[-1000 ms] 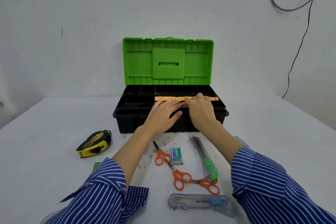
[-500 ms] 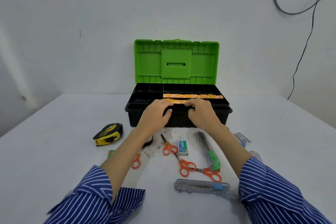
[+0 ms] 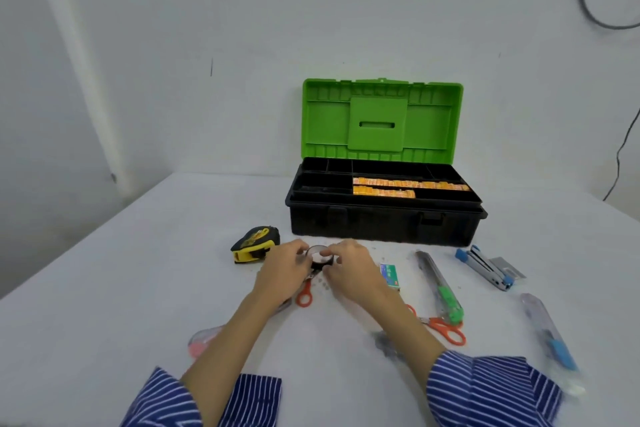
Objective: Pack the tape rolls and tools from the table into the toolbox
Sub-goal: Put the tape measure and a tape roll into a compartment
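toolbox: matt plastic | table: matt | tape roll: possibly glossy

Perhaps a workshop; bare wall

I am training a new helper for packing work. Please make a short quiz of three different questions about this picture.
1. True or false: the toolbox lid is closed.
2. What do both hands hold together? A) tape measure B) tape roll C) stapler
3. Fill in: the orange strips lie inside the ____.

Key: 1 false, the green lid stands open. 2 B, the left hand and right hand grip it. 3 toolbox.
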